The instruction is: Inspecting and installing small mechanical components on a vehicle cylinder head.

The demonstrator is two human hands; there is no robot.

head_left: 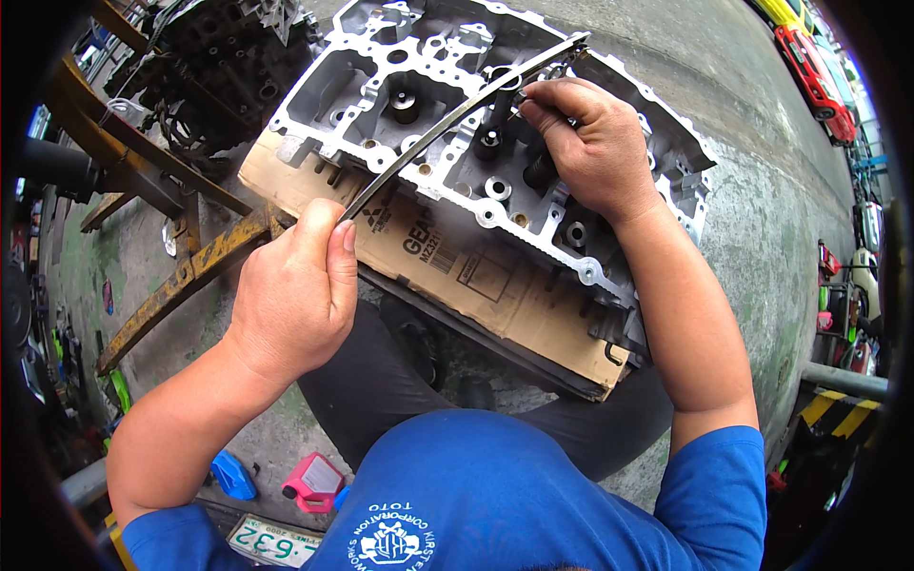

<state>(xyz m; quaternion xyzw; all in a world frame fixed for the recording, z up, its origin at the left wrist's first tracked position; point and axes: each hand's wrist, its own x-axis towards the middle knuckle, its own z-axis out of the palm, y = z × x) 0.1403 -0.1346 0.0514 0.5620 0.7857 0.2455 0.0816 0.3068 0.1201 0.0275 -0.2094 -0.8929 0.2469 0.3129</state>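
My left hand (290, 285) grips the near end of a long, flat metal bar (424, 143), which slants up to a fitting at its far end, over an aluminium cylinder head (367, 147). My right hand (590, 143) is closed in a pinch just below that far end, above a dark spring (539, 169) in the casting. What sits between its fingertips is too small to make out. Round metal posts and bores show along the casting, which rests on a printed cardboard piece (552, 328) in front of my body.
At upper left a dark engine block (233, 71) sits by a rusty yellow stand (171, 295). Pink (314, 481) and blue (233, 473) plastic containers lie on the floor at lower left. Cars (819, 81) are at upper right, a rail (847, 379) at right.
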